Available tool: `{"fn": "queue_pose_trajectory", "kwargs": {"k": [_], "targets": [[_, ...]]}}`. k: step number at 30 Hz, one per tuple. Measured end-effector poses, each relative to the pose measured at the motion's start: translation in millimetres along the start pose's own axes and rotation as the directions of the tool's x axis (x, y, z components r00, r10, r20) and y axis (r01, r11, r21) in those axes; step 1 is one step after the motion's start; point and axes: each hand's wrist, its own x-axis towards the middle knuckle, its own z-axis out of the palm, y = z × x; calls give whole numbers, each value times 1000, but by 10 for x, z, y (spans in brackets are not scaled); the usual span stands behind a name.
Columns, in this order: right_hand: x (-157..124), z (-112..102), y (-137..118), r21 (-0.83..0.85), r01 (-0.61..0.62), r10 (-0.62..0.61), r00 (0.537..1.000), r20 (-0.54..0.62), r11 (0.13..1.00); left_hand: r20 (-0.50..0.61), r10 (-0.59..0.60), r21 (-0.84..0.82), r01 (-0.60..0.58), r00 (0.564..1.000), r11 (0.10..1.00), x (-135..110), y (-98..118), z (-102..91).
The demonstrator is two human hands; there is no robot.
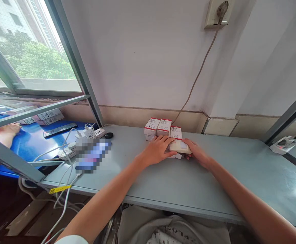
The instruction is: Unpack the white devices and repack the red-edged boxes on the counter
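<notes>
We logged a window (33,44) at upper left and a pale plastered wall (138,57) behind a long grey bench (214,189). Beyond the glass lay a blue-topped table (28,145) with more white cartons (48,117) and another person's forearm (5,132), separate from our own arms. A beige cord (196,78) ran down the wall from a wall socket (217,13) toward the bench.

On the bench's left end we saw a white power strip (96,133), a white charger (83,135), and a pixelated, unreadable item (93,156); this grouping seemed to keep the cables away from the work area. Three red-trimmed white cartons (164,126) stood together near the wall, probably placed there to stay within reach.

The cream-coloured rounded object (180,146) sat between our hands, just in front of the cartons, over a white carton flap (175,156). The left hand (156,149) lay across it, fingers (165,144) extended and close together, apparently to steady it. The right hand (197,153) braced its far side, fingers (188,144) curved against it. Neither hand showed a clear pinch.
</notes>
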Motion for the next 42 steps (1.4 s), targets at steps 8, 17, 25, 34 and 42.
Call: {"fn": "queue_pose_trajectory", "kwargs": {"k": [8, 17, 25, 34, 42], "targets": [[28, -10, 35, 18, 17, -17, 1000, 21, 1000, 7, -8, 6, 8, 1000, 1000, 8, 1, -2], [29, -12, 35, -6, 6, -6, 1000, 5, 1000, -7, 0, 7, 0, 1000, 1000, 7, -4, 4], [53, -17, 56, 0, 28, -28, 999, 16, 1000, -26, 17, 9, -17, 1000, 1000, 5, -19, 9], [27, 8, -8, 17, 16, -16, 1000, 8, 1000, -21, 12, 8, -12, 1000, 1000, 15, -68, 41], [46, 16, 6, 32, 46, -46, 999, 27, 998, -21, 6, -2, -6, 1000, 1000, 13, -46, 5]]}}
